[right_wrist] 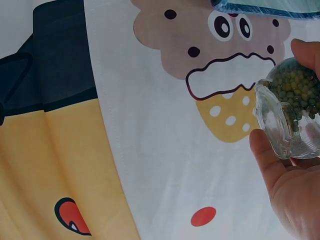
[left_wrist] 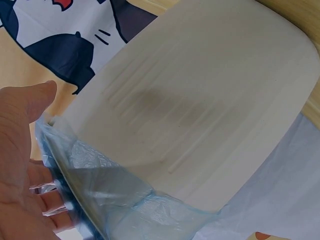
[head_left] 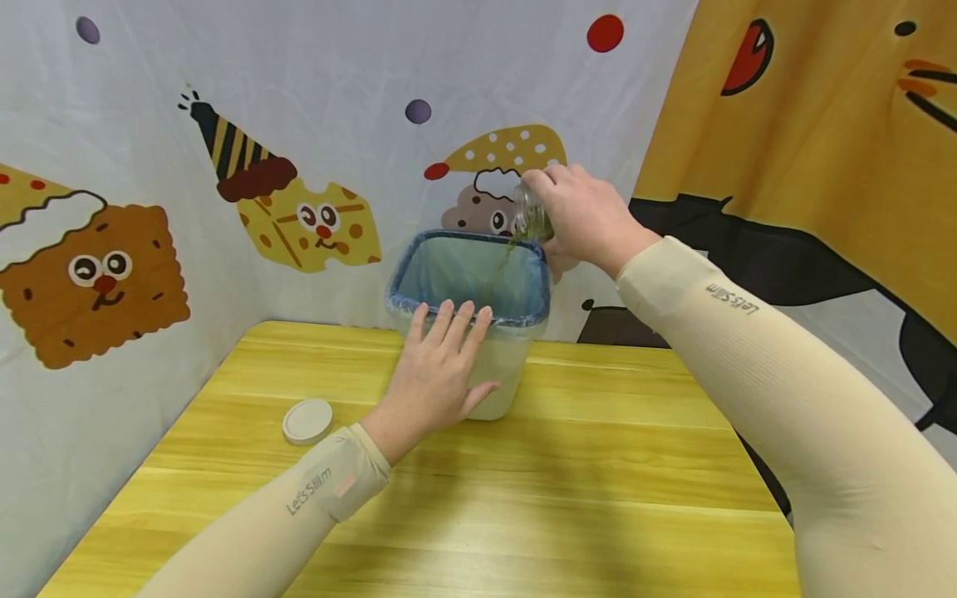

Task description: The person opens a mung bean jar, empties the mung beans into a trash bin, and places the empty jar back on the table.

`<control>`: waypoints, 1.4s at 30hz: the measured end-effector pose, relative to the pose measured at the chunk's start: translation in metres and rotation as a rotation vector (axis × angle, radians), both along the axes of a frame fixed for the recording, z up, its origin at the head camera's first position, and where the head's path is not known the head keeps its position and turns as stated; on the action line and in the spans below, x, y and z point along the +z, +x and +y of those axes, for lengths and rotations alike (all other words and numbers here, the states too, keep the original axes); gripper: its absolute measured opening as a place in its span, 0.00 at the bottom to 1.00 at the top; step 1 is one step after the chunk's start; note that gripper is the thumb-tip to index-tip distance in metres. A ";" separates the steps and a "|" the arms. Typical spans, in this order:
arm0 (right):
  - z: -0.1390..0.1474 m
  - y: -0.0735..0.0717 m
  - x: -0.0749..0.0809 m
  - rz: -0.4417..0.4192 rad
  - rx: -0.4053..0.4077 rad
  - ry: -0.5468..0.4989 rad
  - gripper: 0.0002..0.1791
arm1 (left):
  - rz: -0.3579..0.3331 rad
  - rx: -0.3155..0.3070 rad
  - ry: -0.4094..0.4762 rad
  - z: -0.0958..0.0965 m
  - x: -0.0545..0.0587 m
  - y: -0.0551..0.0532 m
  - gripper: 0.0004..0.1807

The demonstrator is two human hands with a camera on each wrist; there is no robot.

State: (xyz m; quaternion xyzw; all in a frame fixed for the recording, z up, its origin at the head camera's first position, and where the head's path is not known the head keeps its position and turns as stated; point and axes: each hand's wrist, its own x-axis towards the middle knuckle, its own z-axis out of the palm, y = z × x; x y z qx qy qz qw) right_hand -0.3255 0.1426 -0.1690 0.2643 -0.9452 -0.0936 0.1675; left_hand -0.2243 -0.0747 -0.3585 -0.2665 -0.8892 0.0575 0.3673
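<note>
My right hand (head_left: 586, 212) grips a clear glass jar (right_wrist: 280, 112) tilted over the right side of a bin (head_left: 499, 374). Small green beans (right_wrist: 300, 89) lie inside the jar, and some fall in a thin stream (head_left: 507, 253) into the bin. A bluish plastic liner (head_left: 449, 262) covers the bin's inside and folds over its rim. My left hand (head_left: 437, 365) lies against the front of the bin, fingers straight with their tips at the rim and the thumb spread aside. The bin's bottom inside is hidden.
A round white lid (head_left: 307, 421) lies on the wooden table (head_left: 478, 515), left of the bin. Behind the table hangs a white cloth (head_left: 314, 75) printed with cartoon figures, and a yellow patterned cloth (head_left: 807, 158) hangs at the right.
</note>
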 end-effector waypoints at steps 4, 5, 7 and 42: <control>0.000 0.000 -0.001 0.002 0.002 0.008 0.50 | 0.003 -0.007 0.003 0.000 0.000 0.000 0.56; 0.000 0.000 -0.001 0.003 0.003 0.011 0.50 | 0.005 -0.008 0.003 0.000 0.000 0.000 0.56; 0.001 0.000 -0.001 0.007 0.005 0.016 0.50 | 0.008 -0.012 0.006 0.000 0.000 0.000 0.56; 0.004 -0.002 -0.003 0.236 0.180 0.188 0.38 | 0.030 0.013 -0.007 0.001 -0.002 0.000 0.56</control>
